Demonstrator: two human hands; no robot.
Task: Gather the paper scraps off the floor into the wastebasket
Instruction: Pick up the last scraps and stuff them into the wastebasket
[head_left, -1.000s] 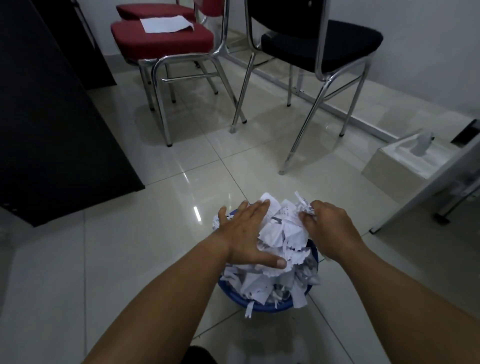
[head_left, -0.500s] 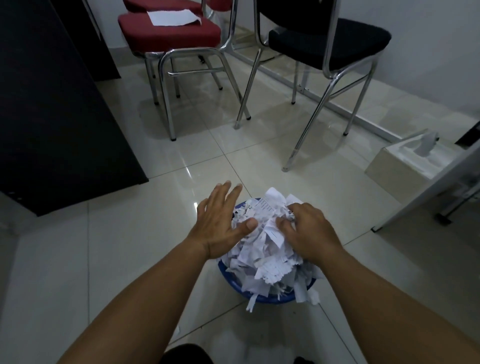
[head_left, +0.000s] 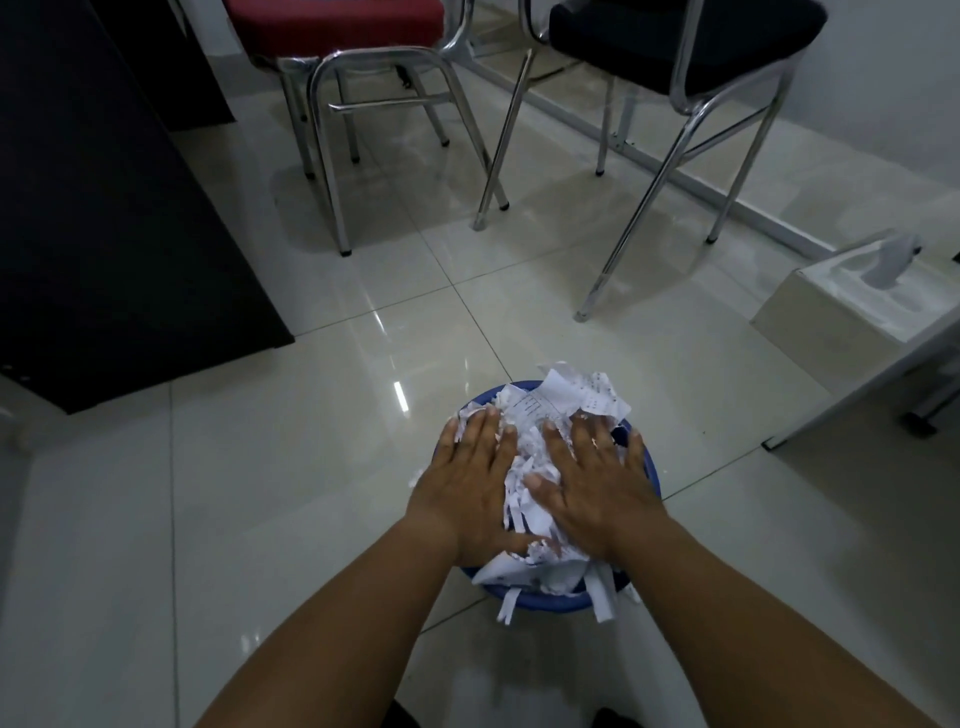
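A round blue wastebasket (head_left: 543, 600) stands on the tiled floor just in front of me, heaped with white paper scraps (head_left: 563, 400). Both my hands lie flat, palms down, on top of the heap. My left hand (head_left: 470, 493) covers the left side and my right hand (head_left: 595, 486) the right side, fingers spread, with scraps showing between them. Several strips hang over the near rim. Neither hand grips anything.
A red-seated chrome chair (head_left: 353, 67) and a black-seated chrome chair (head_left: 691, 57) stand ahead. A dark cabinet (head_left: 104, 208) fills the left. A white tissue box (head_left: 852, 296) sits at the right beside a slanted white leg (head_left: 852, 395).
Both hands have flattened onto the heap, fingers spread, after the right hand was curled in the scraps. The pile looks lower and more packed. The camera has moved closer and lower.
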